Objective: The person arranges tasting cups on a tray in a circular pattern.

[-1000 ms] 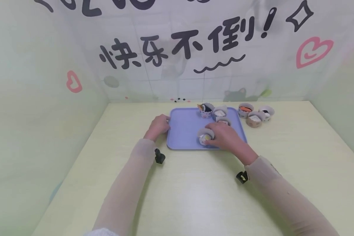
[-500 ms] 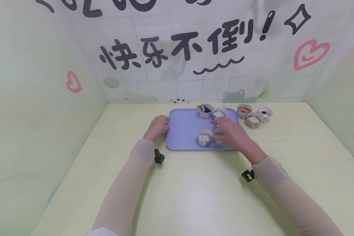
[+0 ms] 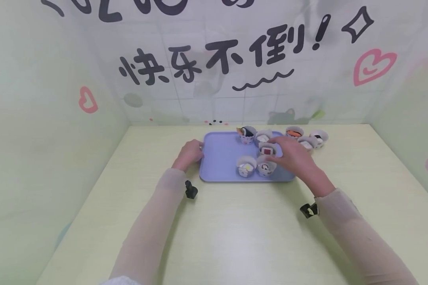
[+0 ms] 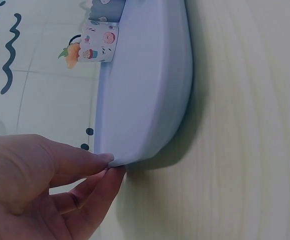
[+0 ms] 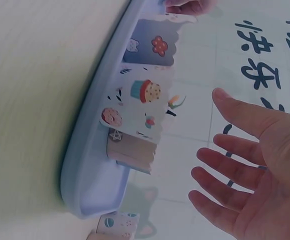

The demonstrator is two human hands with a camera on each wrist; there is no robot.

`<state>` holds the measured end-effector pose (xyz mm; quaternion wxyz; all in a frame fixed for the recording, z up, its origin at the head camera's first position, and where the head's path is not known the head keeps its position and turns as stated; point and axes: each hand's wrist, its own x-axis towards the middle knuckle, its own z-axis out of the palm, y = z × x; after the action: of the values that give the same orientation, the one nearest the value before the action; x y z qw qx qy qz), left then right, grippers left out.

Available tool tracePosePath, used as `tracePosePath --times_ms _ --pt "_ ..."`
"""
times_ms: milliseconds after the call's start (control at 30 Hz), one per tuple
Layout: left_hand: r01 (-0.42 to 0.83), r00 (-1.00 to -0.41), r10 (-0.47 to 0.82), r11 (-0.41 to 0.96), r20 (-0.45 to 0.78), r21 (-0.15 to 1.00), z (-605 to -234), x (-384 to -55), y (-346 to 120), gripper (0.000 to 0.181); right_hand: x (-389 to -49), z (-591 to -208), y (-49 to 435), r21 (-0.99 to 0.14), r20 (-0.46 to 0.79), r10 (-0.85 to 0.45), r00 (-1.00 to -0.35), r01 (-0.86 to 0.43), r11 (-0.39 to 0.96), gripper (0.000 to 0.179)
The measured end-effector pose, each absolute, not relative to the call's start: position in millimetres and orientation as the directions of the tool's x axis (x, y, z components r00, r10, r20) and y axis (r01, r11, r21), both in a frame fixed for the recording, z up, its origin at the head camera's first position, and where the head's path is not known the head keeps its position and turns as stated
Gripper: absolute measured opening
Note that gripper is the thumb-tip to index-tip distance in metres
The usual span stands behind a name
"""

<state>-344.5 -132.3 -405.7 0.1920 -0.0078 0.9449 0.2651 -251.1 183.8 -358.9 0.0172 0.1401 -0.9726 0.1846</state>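
Note:
My left hand [image 3: 190,153] pinches the left rim of a lavender tray [image 3: 221,158] between thumb and fingers, as the left wrist view shows closely. Over the tray's right side is my right hand [image 3: 295,156], its fingers spread and holding nothing in the right wrist view. In the head view its fingertips lie near a paper cup with a dark red square [image 3: 267,151]. In front of that stands a cup with a brown-and-white piece [image 3: 266,167], beside a cup with a yellow-and-white piece [image 3: 246,168]. Two more filled cups, one with an orange-tailed piece [image 3: 247,133], stand at the back.
Right of the tray, on the pale wooden table [image 3: 214,229], stand three more paper cups, one with an orange piece [image 3: 294,133]. A printed wall covering [image 3: 146,103] rises behind the table. Dark wrist mounts [image 3: 190,190] hang under both sleeves.
My right hand has drawn away from the yellow-and-white cup and moved right, uncovering the front-right cup and the red-square cup. My left hand keeps its grip on the tray rim.

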Motion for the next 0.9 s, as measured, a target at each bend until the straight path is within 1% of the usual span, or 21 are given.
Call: tracePosePath --times_ms 167,300,500,667,900 --pt "-0.114 -0.924 0.094 0.857 -0.370 0.502 -406 -345 -134 0.062 -251 -352 192 -0.364 0.119 -0.212 -0.970 -0.241 0.899 0.057" --pt "-0.109 -0.927 0.095 0.856 -0.362 0.504 -406 -345 -134 0.061 -250 -351 200 -0.430 0.151 -0.169 -0.974 -0.219 0.876 0.057" --pt "-0.095 -0.935 0.102 0.852 -0.340 0.515 -409 -344 -136 0.060 -249 -350 211 -0.528 0.132 -0.071 -0.989 -0.130 0.839 0.061" --pt "-0.082 -0.940 0.104 0.855 -0.324 0.513 -410 -344 -136 0.060 -248 -353 223 -0.574 0.158 -0.020 -0.987 -0.108 0.812 0.059" --pt "-0.063 -0.945 0.114 0.855 -0.306 0.514 -409 -343 -135 0.059 -252 -356 241 -0.607 0.094 0.070 -0.993 -0.001 0.795 0.066"
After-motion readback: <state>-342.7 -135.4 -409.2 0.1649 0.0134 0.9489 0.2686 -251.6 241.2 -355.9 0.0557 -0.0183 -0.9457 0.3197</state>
